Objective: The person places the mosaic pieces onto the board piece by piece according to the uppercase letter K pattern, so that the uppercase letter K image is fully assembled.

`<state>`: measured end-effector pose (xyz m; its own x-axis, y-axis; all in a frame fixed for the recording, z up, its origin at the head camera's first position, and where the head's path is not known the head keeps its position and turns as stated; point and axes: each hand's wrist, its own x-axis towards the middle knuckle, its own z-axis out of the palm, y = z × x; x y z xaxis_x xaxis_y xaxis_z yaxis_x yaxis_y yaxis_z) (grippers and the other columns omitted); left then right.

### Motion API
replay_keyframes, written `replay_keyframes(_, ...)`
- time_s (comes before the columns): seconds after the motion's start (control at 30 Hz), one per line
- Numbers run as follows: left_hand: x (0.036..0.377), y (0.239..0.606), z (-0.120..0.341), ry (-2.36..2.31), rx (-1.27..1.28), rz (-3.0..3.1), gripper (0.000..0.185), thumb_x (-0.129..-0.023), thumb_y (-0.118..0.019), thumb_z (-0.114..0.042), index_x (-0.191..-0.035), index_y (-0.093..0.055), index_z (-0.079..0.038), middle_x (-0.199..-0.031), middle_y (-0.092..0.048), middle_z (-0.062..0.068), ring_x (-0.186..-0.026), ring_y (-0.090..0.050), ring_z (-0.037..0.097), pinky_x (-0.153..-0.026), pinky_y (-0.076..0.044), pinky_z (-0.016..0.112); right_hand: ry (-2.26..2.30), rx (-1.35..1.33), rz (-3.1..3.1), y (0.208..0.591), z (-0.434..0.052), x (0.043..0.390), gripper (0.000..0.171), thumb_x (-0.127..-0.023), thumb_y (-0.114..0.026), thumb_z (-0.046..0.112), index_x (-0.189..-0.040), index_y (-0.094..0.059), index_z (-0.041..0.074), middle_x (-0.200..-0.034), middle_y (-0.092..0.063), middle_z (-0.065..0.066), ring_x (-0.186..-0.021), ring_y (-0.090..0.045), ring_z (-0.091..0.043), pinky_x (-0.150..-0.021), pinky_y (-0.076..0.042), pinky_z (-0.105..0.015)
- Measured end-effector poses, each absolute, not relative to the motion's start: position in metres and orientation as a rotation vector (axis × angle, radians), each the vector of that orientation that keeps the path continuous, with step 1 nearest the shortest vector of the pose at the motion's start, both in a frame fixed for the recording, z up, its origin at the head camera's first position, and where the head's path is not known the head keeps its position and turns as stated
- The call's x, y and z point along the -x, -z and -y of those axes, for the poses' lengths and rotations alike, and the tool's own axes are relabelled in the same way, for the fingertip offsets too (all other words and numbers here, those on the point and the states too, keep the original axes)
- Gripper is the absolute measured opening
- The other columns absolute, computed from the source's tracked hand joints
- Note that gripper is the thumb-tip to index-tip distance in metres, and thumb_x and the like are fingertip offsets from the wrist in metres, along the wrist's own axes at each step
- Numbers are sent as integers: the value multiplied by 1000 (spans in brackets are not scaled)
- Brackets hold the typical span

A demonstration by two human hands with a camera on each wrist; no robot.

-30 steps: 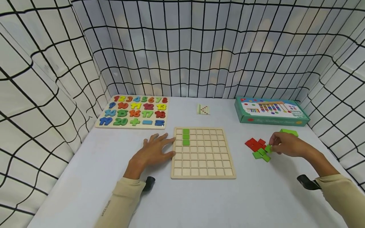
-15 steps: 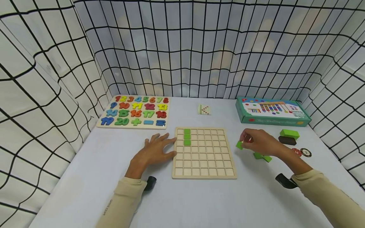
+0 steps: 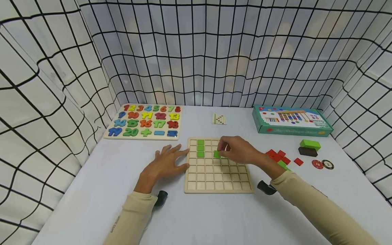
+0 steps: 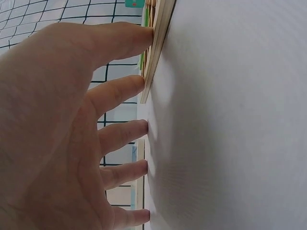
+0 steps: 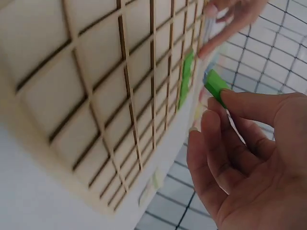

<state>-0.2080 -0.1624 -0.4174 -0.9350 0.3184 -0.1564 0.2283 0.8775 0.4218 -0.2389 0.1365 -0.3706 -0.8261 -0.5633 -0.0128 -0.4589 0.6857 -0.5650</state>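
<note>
A square wooden grid board (image 3: 218, 190) lies on the white table. Three green tiles (image 3: 200, 148) fill a short column in its second column from the left, at the far end. Between thumb and fingers my right hand (image 3: 237, 149) pinches another green tile (image 5: 218, 87), which is held over the upper middle of the grid; the right wrist view shows it above the cells. My left hand (image 3: 166, 162) spreads its fingers at the board's left edge. In the left wrist view its thumb and index fingertip touch the board's side (image 4: 158, 48), and the other fingertips rest on the table.
Right of the board lie loose red tiles (image 3: 272, 153) and a green tile (image 3: 283, 165). Farther right are a green block (image 3: 310, 144), a dark block (image 3: 307, 151) and two round chips (image 3: 317, 164). A number puzzle (image 3: 145, 122), a small pattern card (image 3: 219, 119) and a green box (image 3: 292, 120) stand behind.
My right hand has picked a green tile from the pile and carried it left, over the board. My left hand has stayed at the board's edge.
</note>
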Motion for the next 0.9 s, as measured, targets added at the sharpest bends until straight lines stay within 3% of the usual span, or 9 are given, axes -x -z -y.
replay_keyframes(0.33,208,419,161,-582,-438,-2833,66,-102,-65,-45,-163,-46,-26,-173,-32,14,-160,-18,49,-121,-11,80,826,975,-2692,400,-86,241,5,-98,-73,7,-100,-70,11,-92,-73,4,-81,-62,-9,-73,-53,-25)
replay_keyframes(0.57,209,418,161,-583,-434,-2836,66,-102,-65,-46,-162,-47,-26,-173,-32,14,-160,-17,49,-121,-12,80,866,909,-2684,410,-86,245,4,-99,-74,9,-102,-73,10,-94,-73,3,-80,-62,-9,-71,-52,-26)
replay_keyframes(0.9,208,418,162,-579,-443,-2843,65,-102,-65,-45,-161,-48,-25,-172,-33,15,-160,-19,50,-120,-13,81,902,933,-2660,415,-88,243,6,-99,-75,11,-101,-80,14,-94,-74,6,-84,-63,-8,-78,-55,-27)
